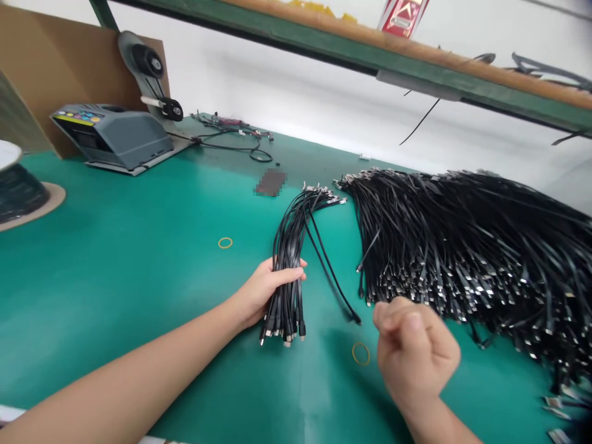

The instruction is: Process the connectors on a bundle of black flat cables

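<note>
My left hand (266,287) is wrapped round a bundle of black cables (287,256), thumb across the front. Their metal plugs stick out below the hand and fan out at the far end. Two cables (330,265) hang away from the bundle to the right, their ends on the table. My right hand (416,351) is raised above the table, fingers curled into a fist; whether anything is inside is hidden. Close to its left lies a yellow rubber band (361,354). Another rubber band (225,243) lies left of the bundle.
A large pile of black cables (444,240) covers the right side of the green table (152,259). At the back left stand a grey tape dispenser (124,135) and tangled wires (231,126). A spool (23,185) sits at the left edge. Overhead runs a shelf (324,43).
</note>
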Demonstrator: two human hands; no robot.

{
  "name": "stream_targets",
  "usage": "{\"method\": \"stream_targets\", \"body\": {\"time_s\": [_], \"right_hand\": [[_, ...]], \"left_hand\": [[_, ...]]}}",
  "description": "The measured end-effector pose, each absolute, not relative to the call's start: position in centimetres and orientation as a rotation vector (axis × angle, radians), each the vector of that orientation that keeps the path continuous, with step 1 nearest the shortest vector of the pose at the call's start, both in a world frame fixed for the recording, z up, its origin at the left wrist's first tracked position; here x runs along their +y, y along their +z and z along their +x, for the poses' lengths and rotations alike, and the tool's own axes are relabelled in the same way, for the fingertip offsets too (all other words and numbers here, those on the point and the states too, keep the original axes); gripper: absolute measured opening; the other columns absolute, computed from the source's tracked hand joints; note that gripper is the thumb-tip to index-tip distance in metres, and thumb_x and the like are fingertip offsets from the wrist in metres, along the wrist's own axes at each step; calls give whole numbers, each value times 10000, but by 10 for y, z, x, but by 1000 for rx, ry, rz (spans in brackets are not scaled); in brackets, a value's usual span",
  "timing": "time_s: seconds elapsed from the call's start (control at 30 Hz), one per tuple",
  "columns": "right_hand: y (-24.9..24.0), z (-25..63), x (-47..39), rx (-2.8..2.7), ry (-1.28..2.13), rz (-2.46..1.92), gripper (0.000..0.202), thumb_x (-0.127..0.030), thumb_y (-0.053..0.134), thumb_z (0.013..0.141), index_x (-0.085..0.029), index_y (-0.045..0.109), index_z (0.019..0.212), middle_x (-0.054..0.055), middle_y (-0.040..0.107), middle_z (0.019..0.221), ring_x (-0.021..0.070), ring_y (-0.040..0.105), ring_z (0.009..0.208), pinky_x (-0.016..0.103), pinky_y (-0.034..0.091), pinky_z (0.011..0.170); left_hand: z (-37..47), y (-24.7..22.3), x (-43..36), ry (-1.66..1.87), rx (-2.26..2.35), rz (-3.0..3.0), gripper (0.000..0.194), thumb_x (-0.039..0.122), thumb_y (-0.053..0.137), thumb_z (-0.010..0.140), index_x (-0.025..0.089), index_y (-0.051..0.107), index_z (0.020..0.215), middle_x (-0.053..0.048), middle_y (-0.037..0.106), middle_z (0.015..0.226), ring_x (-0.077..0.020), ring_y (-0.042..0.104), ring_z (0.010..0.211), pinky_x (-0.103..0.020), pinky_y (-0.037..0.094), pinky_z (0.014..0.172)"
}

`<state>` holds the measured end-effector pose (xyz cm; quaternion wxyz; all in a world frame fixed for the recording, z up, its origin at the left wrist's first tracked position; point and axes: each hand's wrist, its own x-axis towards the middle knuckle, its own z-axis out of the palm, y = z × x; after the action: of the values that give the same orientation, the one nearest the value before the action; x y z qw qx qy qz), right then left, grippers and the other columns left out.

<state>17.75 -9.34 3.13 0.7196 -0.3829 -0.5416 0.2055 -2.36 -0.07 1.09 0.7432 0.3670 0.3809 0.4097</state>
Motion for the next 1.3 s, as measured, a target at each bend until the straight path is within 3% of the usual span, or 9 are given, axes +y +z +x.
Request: {"method": "stream_targets", "body": {"time_s": [0.2, 0.4, 0.5, 0.67, 0.8, 1.0, 1.17, 1.3], "right_hand": [[17, 167, -86, -1932, 536, -1265, 198, -251, 507, 990, -212, 701, 973, 16, 695, 752, 125, 569, 576, 258, 409, 572], [8, 170, -66, -2117, 436, -1703, 272, -313, 473, 996, -195, 659, 835, 12, 633, 669, 154, 567, 610, 280, 313, 591], [16, 172, -69, -2098, 521, -1639, 270, -353, 484, 1000, -202, 670, 875, -11, 607, 659, 134, 545, 599, 260, 334, 606], [24, 162, -81, -2118, 775, -1505, 173, -383, 680, 887, -214, 696, 852, -60, 504, 584, 100, 449, 543, 238, 307, 563], [19, 161, -80, -2041, 862, -1471, 175, -344, 650, 907, -193, 664, 818, -67, 461, 563, 90, 397, 522, 234, 301, 545], [13, 167, -76, -1820, 1121, -1377, 254, -416, 618, 924, -180, 637, 832, -65, 448, 586, 86, 352, 521, 226, 277, 506], [11, 168, -76, -1769, 1115, -1333, 253, -419, 636, 919, -181, 625, 836, -70, 433, 576, 88, 353, 524, 229, 278, 515], [11, 164, -77, -1811, 1061, -1352, 241, -397, 620, 935, -182, 628, 829, -65, 453, 574, 87, 376, 523, 231, 290, 522]], "left_hand": [[-22, 13, -4, 894, 840, 814, 326, 285, 822, 726, 167, 690, 1000, 1, 667, 777, -103, 551, 594, -205, 468, 502], [-22, 10, -2, 883, 838, 816, 355, 313, 843, 697, 189, 707, 1001, 3, 679, 800, -122, 586, 624, -220, 479, 524], [-22, 10, -3, 886, 839, 837, 356, 316, 843, 700, 191, 701, 1002, 14, 658, 749, -119, 574, 592, -222, 470, 515], [-21, 10, -4, 911, 866, 861, 354, 303, 845, 708, 175, 695, 1002, 39, 603, 641, -106, 540, 552, -205, 437, 503], [-21, 9, -4, 926, 885, 877, 357, 305, 853, 695, 176, 704, 992, 42, 595, 648, -104, 534, 563, -199, 423, 504], [-21, 9, -2, 938, 859, 855, 354, 328, 840, 714, 189, 690, 1003, 35, 613, 656, -119, 560, 556, -219, 458, 514], [-21, 9, -3, 943, 864, 857, 344, 357, 825, 742, 182, 680, 1000, 30, 610, 640, -105, 543, 554, -188, 421, 482], [-21, 9, -5, 897, 781, 800, 369, 327, 828, 740, 200, 636, 1028, 15, 650, 674, -138, 607, 606, -227, 503, 544]]}}
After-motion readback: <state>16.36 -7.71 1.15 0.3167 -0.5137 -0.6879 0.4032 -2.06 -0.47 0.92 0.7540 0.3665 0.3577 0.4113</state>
